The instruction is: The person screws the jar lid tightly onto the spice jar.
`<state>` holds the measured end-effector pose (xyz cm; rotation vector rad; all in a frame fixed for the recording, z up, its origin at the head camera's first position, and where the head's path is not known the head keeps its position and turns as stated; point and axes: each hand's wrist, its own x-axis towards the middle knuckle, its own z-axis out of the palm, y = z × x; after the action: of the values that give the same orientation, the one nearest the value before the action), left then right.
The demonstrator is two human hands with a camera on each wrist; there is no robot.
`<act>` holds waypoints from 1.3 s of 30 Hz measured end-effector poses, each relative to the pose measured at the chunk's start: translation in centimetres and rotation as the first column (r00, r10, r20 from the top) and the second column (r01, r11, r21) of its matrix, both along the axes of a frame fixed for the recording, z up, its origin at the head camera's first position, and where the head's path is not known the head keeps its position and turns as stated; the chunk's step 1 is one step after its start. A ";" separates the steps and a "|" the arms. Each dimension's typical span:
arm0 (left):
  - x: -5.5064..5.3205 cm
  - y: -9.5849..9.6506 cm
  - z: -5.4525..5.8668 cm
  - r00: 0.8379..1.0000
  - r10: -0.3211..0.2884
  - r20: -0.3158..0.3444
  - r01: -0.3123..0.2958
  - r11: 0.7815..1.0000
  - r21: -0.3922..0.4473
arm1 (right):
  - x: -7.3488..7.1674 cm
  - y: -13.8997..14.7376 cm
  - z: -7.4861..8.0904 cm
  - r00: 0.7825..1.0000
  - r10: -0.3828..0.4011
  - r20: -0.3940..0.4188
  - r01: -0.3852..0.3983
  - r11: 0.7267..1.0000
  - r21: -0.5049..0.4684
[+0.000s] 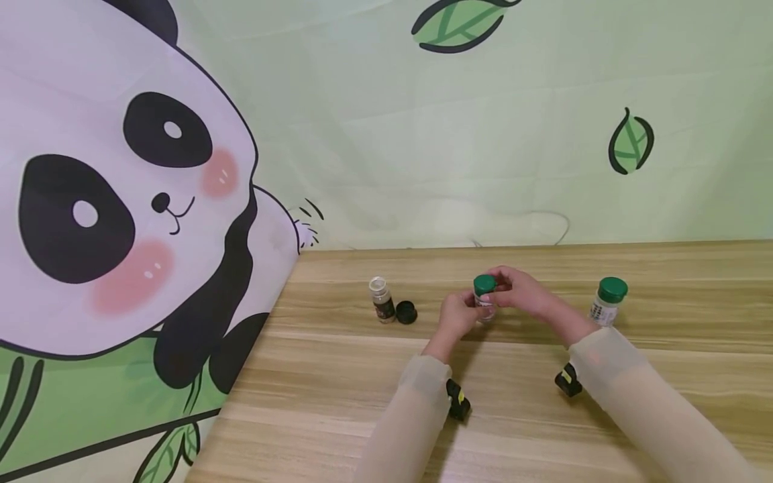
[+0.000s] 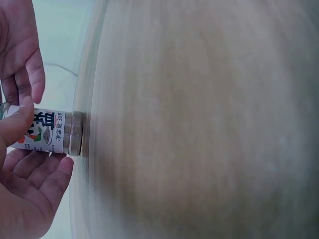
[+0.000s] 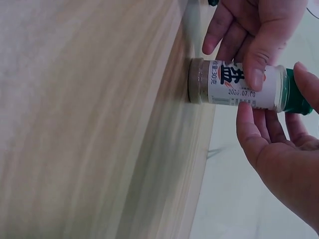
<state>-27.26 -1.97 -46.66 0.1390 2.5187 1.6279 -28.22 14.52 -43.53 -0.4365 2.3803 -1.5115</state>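
Observation:
A small clear spice jar (image 3: 271, 94) with a white printed label stands upright on the table, brownish powder at its bottom. Its green cap (image 1: 484, 284) is on top. My left hand (image 1: 457, 315) grips the jar's body, thumb across the label, fingers behind. With thumb and fingers, my right hand (image 1: 521, 292) holds the green cap; its lower fingers lie close along the jar in the right wrist view. In the left wrist view the cap is out of frame, while the jar's label (image 2: 45, 127) shows between both hands.
Left of the hands stands an uncapped glass bottle (image 1: 382, 303) with a dark label, a black cap (image 1: 406, 312) beside it. To the right is another green-capped jar (image 1: 606, 302), near the right forearm. Behind the wooden table (image 1: 326, 376) hangs a panda-printed cloth (image 1: 386, 134).

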 end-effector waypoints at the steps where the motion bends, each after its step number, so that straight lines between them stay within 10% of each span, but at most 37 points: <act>1: 0.0 0.0 0.0 1.000 0.000 -0.001 0.000 1.000 -0.001 | 0.0 -0.1 0.0 1.000 -0.008 -0.004 0.008 1.000 -0.001; 23: -0.1 -0.1 0.1 1.000 -0.016 -0.018 0.016 1.000 0.006 | 0.9 -0.8 0.0 0.994 -0.102 -0.032 0.102 0.995 -0.023; 39: 0.0 0.0 0.2 1.000 -0.011 -0.008 0.010 0.999 -0.036 | -1.3 1.7 1.1 0.972 0.207 0.112 -0.210 0.978 0.013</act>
<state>-27.24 -1.98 -46.46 0.1555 2.5477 1.5801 -29.56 16.18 -42.39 -0.5638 2.1905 -1.3742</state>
